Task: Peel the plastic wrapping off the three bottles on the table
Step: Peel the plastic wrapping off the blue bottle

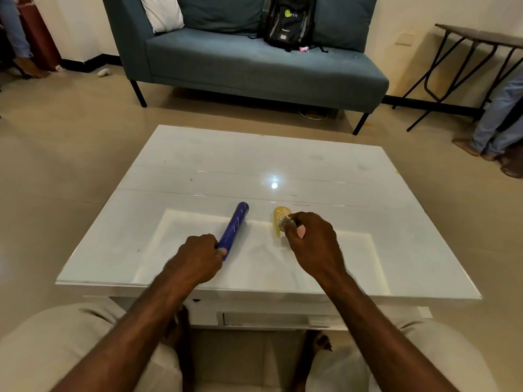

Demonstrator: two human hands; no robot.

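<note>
A long blue bottle [235, 227] lies on the white glass-topped table [254, 165], its far end pointing away from me. My left hand [198, 257] is closed around its near end. A small yellow bottle [280, 220] lies just right of it. My right hand [311, 243] grips the near end of the yellow bottle, with a clear cap or bit of plastic and a pink piece [300, 231] showing between the fingers. I see only two bottles; a third is not in view.
A blue-grey sofa [254, 66] with a black backpack [290, 22] stands beyond the table. A folding table [478, 41] is at the right wall. Another person's legs [498, 117] stand at the right, and more legs at the far left.
</note>
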